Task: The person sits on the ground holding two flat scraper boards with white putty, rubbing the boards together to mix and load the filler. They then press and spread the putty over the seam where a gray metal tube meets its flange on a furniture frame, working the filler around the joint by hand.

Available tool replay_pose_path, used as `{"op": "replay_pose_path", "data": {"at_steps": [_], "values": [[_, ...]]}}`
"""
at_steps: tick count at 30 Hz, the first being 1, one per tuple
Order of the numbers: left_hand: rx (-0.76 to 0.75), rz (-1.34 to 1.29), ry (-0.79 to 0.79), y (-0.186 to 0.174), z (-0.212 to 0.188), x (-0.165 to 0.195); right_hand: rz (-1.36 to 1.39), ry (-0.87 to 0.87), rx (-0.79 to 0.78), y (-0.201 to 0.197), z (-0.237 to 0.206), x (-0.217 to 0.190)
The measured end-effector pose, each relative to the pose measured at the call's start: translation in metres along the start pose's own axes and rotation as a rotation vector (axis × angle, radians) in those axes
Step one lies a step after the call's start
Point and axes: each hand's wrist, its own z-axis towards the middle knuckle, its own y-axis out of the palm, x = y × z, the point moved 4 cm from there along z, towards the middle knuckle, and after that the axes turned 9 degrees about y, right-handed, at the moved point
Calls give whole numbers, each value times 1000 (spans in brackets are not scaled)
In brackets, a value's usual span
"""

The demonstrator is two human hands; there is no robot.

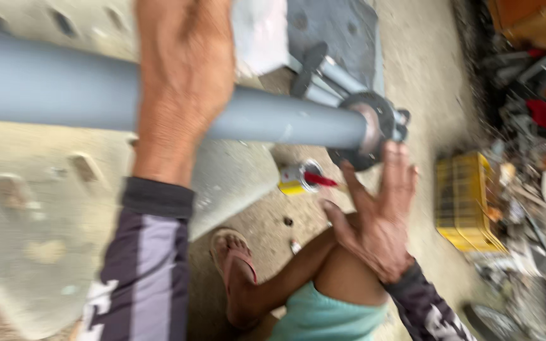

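Smooth grey plastic pipe [159,101] — left hand [181,82] clasped over it, right hand [380,215] spread open at its black round flange [374,129].

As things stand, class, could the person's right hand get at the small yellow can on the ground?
Probably yes: the right hand is open and holds nothing, and the yellow can lies just beside it under the grey pipe, with nothing between.

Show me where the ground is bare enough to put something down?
Bare ground lies past the pipe end, left of the yellow crate. Another patch sits between the small can and the sandalled foot. Right of the crate, the scrap pile is crowded.
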Motion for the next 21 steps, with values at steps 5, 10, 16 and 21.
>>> {"op": "replay_pose_path", "data": {"at_steps": [5,10,16,21], "values": [[-14,-347,121,-1,10,21,569,48,223,-33,26,-19],[8,-360,-157,-1,8,11,686,-82,304,-23,79,-54],[-1,-228,-278,-1,4,4,643,-122,250,-18,108,-75],[-64,-434,-273,1,6,9,614,-134,201,-26,119,-66]]}}
